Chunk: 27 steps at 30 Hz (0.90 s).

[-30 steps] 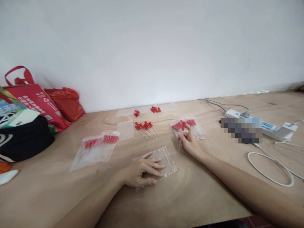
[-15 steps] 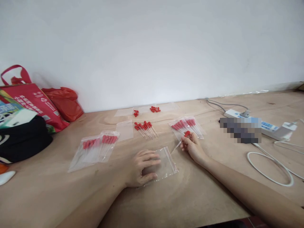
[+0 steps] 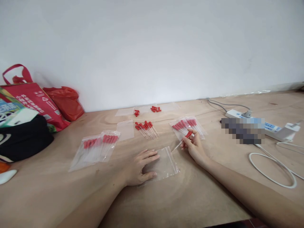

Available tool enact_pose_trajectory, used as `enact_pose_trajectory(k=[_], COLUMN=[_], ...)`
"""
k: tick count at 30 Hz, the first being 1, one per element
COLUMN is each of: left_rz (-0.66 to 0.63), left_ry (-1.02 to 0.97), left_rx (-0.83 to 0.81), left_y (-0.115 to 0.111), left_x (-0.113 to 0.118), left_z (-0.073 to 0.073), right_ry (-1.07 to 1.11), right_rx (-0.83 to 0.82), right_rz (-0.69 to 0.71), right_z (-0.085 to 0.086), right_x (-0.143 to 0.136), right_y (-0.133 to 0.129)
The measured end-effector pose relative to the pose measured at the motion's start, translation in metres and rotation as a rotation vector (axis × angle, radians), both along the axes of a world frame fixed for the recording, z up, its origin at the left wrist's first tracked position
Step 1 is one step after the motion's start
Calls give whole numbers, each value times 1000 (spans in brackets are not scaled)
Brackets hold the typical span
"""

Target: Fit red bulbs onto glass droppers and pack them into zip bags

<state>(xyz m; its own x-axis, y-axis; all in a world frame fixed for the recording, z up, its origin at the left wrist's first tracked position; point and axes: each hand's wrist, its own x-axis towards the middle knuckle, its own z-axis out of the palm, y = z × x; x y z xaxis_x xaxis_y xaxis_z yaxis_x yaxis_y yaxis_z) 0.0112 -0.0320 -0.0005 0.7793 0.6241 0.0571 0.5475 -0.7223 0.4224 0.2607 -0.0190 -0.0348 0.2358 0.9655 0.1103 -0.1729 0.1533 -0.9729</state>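
Observation:
My left hand [image 3: 140, 166] lies on a clear zip bag [image 3: 166, 164] flat on the wooden table [image 3: 190, 196], thumb and fingers pinching its near edge. My right hand [image 3: 194, 147] holds a glass dropper with a red rubber bulb [image 3: 182, 141], its tip pointing down-left toward the bag's mouth. Just beyond that hand lie two clear bags with several red-bulb droppers [image 3: 187, 125]. Loose droppers [image 3: 146, 128] lie farther left.
Filled dropper bags [image 3: 97, 147] lie at the left, with an empty bag [image 3: 125, 129] and loose red bulbs [image 3: 155, 109] near the wall. Red bags [image 3: 45, 101] and a black bag [image 3: 21, 139] stand at far left. A power strip [image 3: 268, 126] and white cable [image 3: 273, 167] are at right.
My right hand lifted one dropper from the bags beyond it and brought it down-left toward the zip bag. My left hand shifted its grip on the bag.

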Motion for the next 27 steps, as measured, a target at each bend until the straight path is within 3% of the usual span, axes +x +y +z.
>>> enact_pose_trajectory(k=[7,13,22,27], left_rz=[1,15,27,13], left_ry=[3,26,0,-20], left_rx=[7,15,21,19], left_y=[1,1,2,3], left_x=[0,2,3,3], left_z=[-1,-2,-4,-4], right_ry=[87,177,-61,-10], right_rx=[-38,-134,-159,-84], right_rz=[92,292,772,841], right_z=[5,10,12,11], right_x=[-8,-18,-4,-7], right_y=[-8,-19,-20,-21])
